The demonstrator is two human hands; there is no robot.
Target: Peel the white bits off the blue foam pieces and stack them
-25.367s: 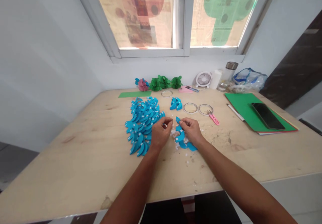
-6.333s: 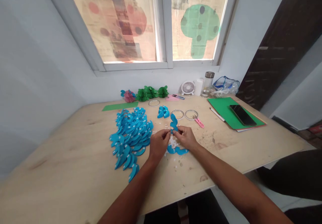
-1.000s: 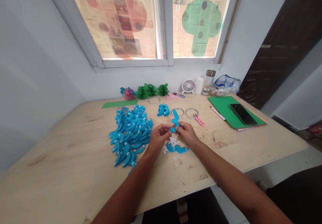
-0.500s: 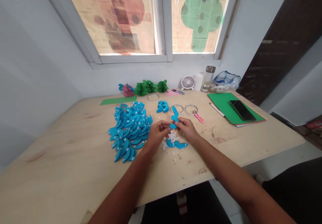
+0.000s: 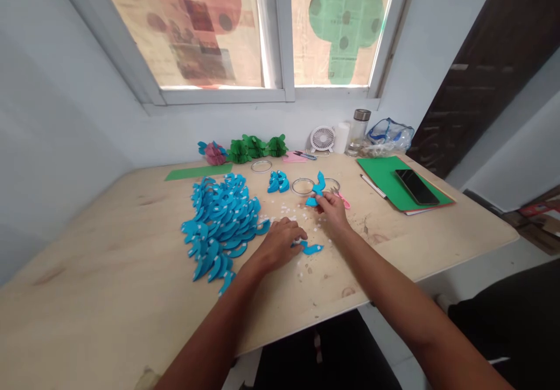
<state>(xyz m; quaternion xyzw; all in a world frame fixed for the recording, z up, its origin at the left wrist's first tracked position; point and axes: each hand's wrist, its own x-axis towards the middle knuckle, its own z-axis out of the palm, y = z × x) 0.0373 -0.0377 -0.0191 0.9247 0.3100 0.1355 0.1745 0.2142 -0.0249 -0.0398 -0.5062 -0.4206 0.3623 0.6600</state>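
Note:
My right hand (image 5: 332, 210) pinches a curved blue paper piece (image 5: 321, 181), held raised over the table by its lower part. Palm down, my left hand (image 5: 283, 241) is low at the table, its thumb and index fingertips apart at the left end of another blue paper piece (image 5: 313, 249). Whether it touches that piece I cannot tell. Small white scraps (image 5: 289, 209) lie scattered between the hands. Left of them spreads a large heap of curved blue pieces (image 5: 225, 212) with white patches. A small blue cluster (image 5: 278, 181) stands farther back.
Metal rings (image 5: 303, 187) and pink-handled snips (image 5: 344, 199) lie beyond my hands. Green paper flowers (image 5: 254, 148), a small fan (image 5: 322, 139) and a glass bottle (image 5: 359, 133) line the wall. At right, a phone (image 5: 417, 187) rests on a green folder (image 5: 380, 175).
My hands have separated. The right one has moved right and away from me with its blue piece; the left has let go of that piece and lowered toward the other on the table.

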